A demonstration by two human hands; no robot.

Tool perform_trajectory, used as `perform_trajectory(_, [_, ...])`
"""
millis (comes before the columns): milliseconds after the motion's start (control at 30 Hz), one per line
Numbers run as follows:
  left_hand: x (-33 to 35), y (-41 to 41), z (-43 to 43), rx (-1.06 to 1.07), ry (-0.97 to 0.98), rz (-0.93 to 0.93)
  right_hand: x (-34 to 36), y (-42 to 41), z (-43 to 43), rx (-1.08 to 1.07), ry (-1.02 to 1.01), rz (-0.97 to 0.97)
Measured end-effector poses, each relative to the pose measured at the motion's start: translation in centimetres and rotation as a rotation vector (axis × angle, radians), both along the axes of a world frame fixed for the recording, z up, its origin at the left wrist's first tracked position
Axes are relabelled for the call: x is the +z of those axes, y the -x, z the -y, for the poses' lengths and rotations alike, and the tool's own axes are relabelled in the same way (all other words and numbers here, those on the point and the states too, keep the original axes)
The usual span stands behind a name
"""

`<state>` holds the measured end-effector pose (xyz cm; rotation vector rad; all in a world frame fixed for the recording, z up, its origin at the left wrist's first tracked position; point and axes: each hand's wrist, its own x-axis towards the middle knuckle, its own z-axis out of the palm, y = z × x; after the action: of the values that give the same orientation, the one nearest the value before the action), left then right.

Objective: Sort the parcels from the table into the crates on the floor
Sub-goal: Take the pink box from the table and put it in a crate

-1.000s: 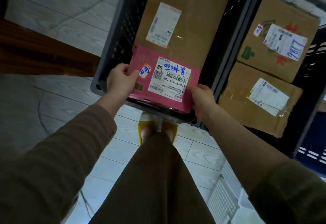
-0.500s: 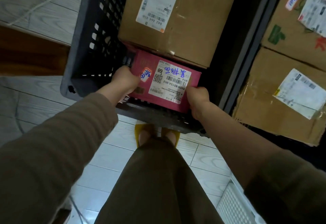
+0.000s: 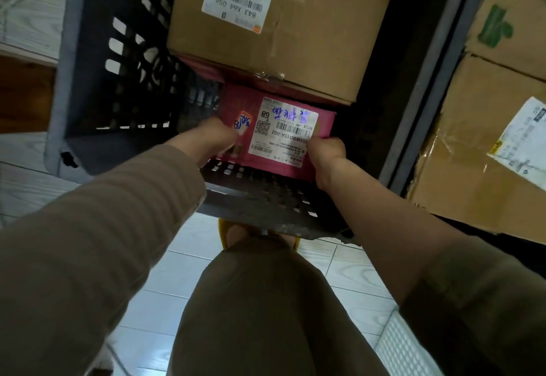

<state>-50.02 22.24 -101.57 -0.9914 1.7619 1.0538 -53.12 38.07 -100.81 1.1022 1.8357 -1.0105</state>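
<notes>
A pink parcel (image 3: 295, 118) with a white shipping label sits low inside the dark plastic crate (image 3: 97, 85), against the near wall. My left hand (image 3: 211, 139) grips its left edge and my right hand (image 3: 326, 153) grips its right near corner. Both hands reach down into the crate. A large brown cardboard box (image 3: 313, 35) with a white label fills the far part of the same crate and overlaps the pink parcel's far edge.
To the right, a second dark crate (image 3: 425, 109) holds two brown cardboard boxes, one near (image 3: 461, 174) and one far (image 3: 520, 20). A wooden surface (image 3: 23, 94) lies at the left. Pale floor tiles (image 3: 153, 287), my legs and a white slatted basket (image 3: 404, 346) are below.
Both hands have carried the pink parcel from above the crate's near rim down into the crate, in front of the brown box. The camera has moved closer to the crate.
</notes>
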Motion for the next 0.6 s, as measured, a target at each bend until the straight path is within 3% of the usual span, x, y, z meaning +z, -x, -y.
perform_trajectory(300, [-1.2,0.5,-0.1,-0.207,0.011,0.132,-1.1,1.0,0.1,0.011,0.024,0.070])
perform_trajectory(600, [-1.8,0.5,-0.5,-0.139,-0.046,0.130,-0.4,0.6,0.0,-0.032,0.054,0.065])
